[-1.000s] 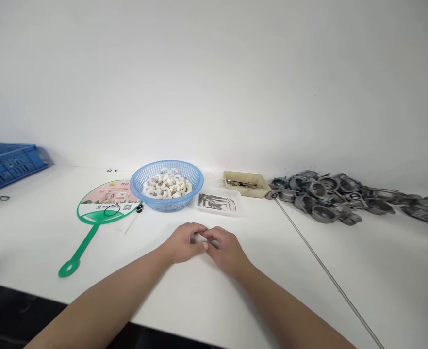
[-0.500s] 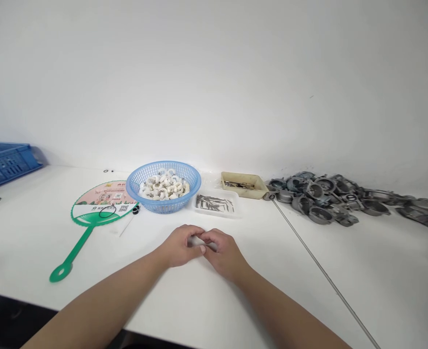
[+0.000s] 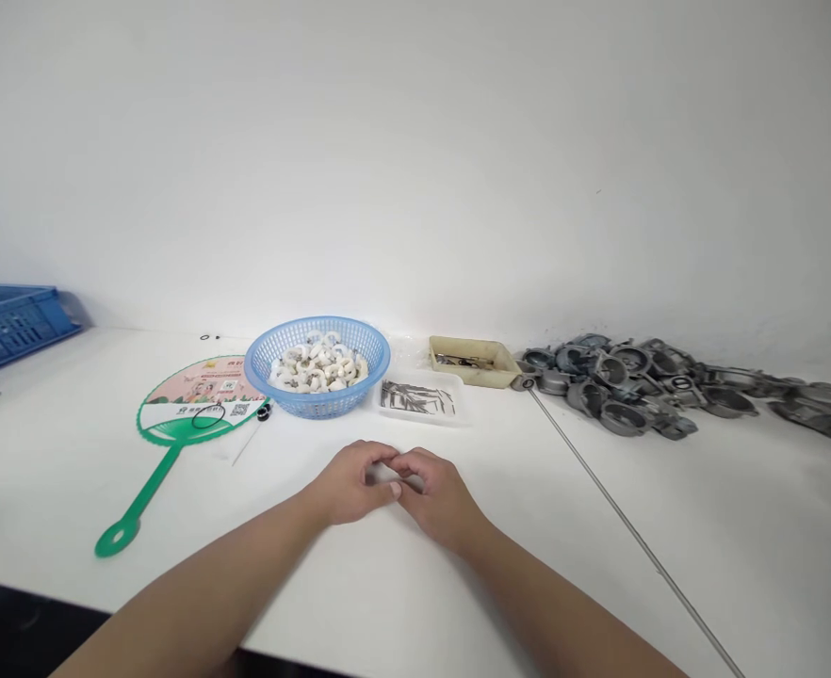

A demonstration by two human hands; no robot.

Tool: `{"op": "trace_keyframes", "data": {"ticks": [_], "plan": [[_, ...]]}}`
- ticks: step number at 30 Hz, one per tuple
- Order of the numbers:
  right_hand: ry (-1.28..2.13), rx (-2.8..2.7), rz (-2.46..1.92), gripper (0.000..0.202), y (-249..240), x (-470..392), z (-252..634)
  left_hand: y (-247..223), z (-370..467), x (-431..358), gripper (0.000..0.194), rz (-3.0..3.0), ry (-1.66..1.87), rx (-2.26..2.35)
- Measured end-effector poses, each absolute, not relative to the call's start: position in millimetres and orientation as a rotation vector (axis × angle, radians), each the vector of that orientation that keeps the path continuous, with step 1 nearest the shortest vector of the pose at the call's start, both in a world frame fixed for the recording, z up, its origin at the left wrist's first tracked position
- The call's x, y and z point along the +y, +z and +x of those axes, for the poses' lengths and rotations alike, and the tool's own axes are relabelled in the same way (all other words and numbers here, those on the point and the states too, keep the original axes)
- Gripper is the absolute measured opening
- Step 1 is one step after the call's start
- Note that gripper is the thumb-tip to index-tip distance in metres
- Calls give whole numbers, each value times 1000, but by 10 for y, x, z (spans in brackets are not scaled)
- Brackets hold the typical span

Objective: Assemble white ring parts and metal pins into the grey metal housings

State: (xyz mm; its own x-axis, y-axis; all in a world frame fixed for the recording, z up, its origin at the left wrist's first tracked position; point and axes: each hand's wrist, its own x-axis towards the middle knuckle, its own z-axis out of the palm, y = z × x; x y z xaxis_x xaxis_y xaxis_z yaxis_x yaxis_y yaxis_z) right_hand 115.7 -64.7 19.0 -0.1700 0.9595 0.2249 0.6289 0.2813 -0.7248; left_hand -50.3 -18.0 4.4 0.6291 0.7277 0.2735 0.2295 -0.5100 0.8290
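My left hand (image 3: 352, 482) and my right hand (image 3: 438, 496) rest on the white table (image 3: 359, 593), their fingertips and thumbs meeting. Between them the curved fingers and thumbs leave a small gap, and I see nothing held in either. Both hands look open, thumbs apart from the fingers. Beyond them stands a blue plastic basket (image 3: 318, 405) of white ring-like parts (image 3: 317, 365). To its right is a white tray (image 3: 458, 407) with thin dark metal pieces (image 3: 415, 397), and behind that a cream tray (image 3: 511, 369) holding small dark items.
On the left lie a green-handled fan (image 3: 148, 490) with a black ring on it, a black cap-like part (image 3: 264, 412) and a blue crate (image 3: 20, 325). Grey metal castings (image 3: 624, 377) are heaped at the right. A thin metal rod (image 3: 620, 513) runs toward the front edge.
My hands keep the same pose and place. Only the view has tilted very slightly, with the items on the left appearing a little lower.
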Motion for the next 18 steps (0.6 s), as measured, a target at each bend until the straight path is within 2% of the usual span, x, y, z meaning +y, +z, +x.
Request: {"op": "trace_keyframes", "data": {"ticks": [10, 18], "plan": [[620, -1877, -1436, 10, 181, -640, 1134, 47, -509, -183, 28, 2032, 810, 723], [651, -1854, -1453, 10, 211, -646, 1145, 27, -499, -170, 32, 2054, 808, 749]]}}
